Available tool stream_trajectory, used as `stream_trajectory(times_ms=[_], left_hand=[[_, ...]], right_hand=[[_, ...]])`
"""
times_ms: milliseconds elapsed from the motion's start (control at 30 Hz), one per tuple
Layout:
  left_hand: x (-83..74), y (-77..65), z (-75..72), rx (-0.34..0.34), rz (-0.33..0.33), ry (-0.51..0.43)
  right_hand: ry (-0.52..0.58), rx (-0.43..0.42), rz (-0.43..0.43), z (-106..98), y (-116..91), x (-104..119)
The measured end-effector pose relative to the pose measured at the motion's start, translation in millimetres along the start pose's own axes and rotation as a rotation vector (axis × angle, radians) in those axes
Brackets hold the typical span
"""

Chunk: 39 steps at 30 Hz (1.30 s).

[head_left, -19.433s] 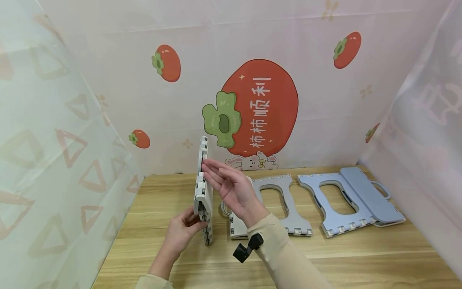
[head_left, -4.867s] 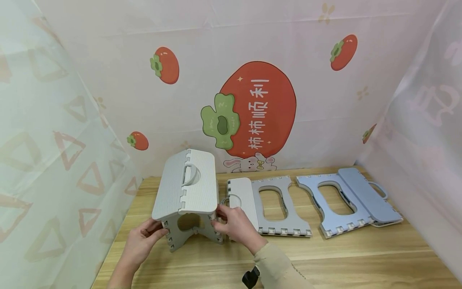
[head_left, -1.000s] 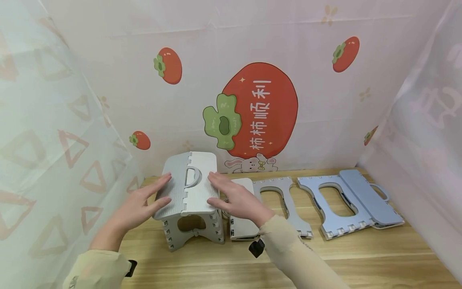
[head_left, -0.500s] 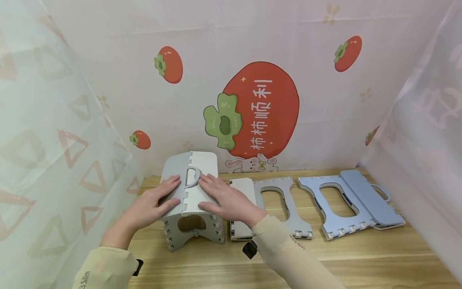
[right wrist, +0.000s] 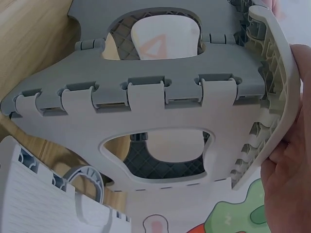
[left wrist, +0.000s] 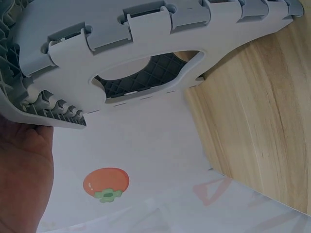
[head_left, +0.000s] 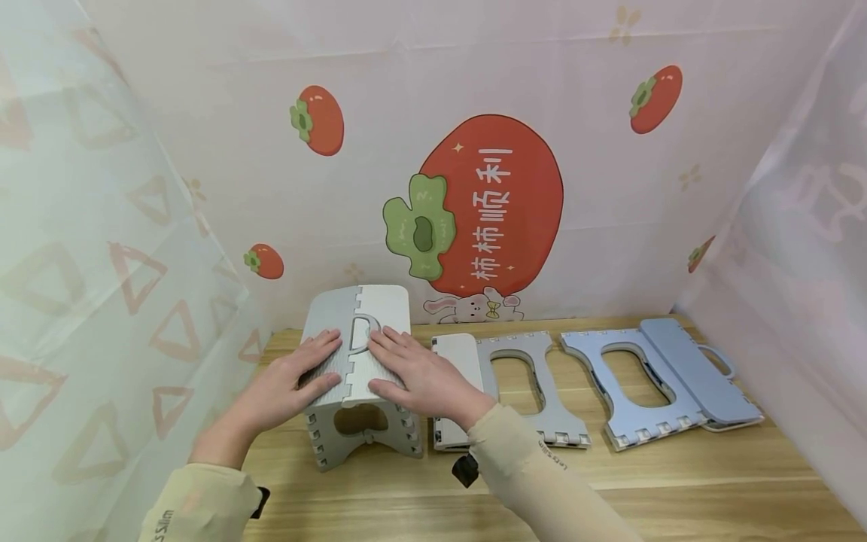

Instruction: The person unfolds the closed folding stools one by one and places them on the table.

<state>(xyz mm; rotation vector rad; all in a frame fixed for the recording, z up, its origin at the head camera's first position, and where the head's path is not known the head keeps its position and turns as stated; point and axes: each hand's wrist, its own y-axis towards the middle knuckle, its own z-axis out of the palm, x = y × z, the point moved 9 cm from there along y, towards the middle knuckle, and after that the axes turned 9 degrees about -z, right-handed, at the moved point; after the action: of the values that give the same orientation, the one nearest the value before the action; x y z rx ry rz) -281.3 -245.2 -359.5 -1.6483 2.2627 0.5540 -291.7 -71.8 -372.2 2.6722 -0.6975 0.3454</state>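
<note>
An unfolded grey-and-white folding step stool [head_left: 386,302] stands on its legs at the left of the table. My left hand [head_left: 281,391] rests on the grey half of its seat, fingers extended. On the white half lies my right hand [head_left: 427,376], palm down with fingers straight, its fingertips beside the carry handle [head_left: 354,336]. The left wrist view shows the stool's hinged side panel [left wrist: 150,29] with an oval cutout; only part of the hand is visible there. Hinged leg panels [right wrist: 160,116] and the seat's ribbed underside appear in the right wrist view.
Close to the stool's right lies a folded grey-and-white stool [head_left: 555,410], flat on the wooden table [head_left: 379,500]. A folded blue stool [head_left: 698,361] lies farther right. Printed curtains [head_left: 352,188] enclose the back and both sides.
The stool, folded flat and held upright at first, was then opened into a peaked seat, which now looks flatter. Both hands moved from its sides inward onto the top; the last half second shows little movement.
</note>
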Motion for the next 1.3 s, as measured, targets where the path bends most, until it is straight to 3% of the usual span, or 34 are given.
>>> stream_trajectory(times_ms=[967,1300], left_hand=[[-0.1,2.7,-3.0,0.01,-0.007,-0.02],[13.2,15.5,-13.1,-0.021,-0.019,-0.024]], right_hand=[[-0.065,0.018,-0.009,-2,1,2],[-0.12,0.012,-0.124,-5,-2,23]])
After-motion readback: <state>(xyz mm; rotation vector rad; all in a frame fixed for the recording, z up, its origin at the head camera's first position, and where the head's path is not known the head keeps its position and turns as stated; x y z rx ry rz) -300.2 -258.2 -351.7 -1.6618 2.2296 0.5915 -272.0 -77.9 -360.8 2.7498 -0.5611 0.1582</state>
